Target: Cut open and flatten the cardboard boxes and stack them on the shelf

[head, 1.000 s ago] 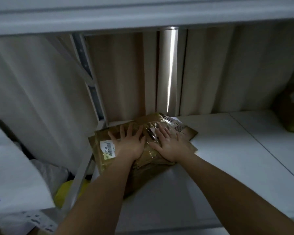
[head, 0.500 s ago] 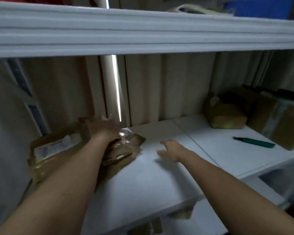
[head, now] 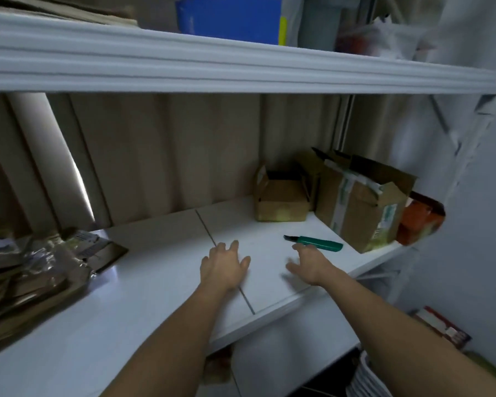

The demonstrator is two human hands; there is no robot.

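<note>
A pile of flattened cardboard boxes [head: 38,270] lies at the left end of the white shelf [head: 143,285]. Two unflattened boxes stand at the right end: a small open box [head: 281,200] and a taller taped box [head: 361,204]. A green utility knife [head: 315,242] lies in front of them, blade pointing left. My left hand [head: 225,267] hovers flat and empty over the shelf's middle seam. My right hand [head: 308,263] is empty with fingers spread, its fingertips just short of the knife.
An orange packet [head: 420,217] sits at the shelf's far right end. The upper shelf [head: 241,67] holds a blue container [head: 229,18] and other items. A beige curtain hangs behind. Stacked plates [head: 367,379] and a box sit lower right.
Both hands left the flattened pile and moved right along the shelf. My view swung right, bringing the standing boxes and the knife closer to centre.
</note>
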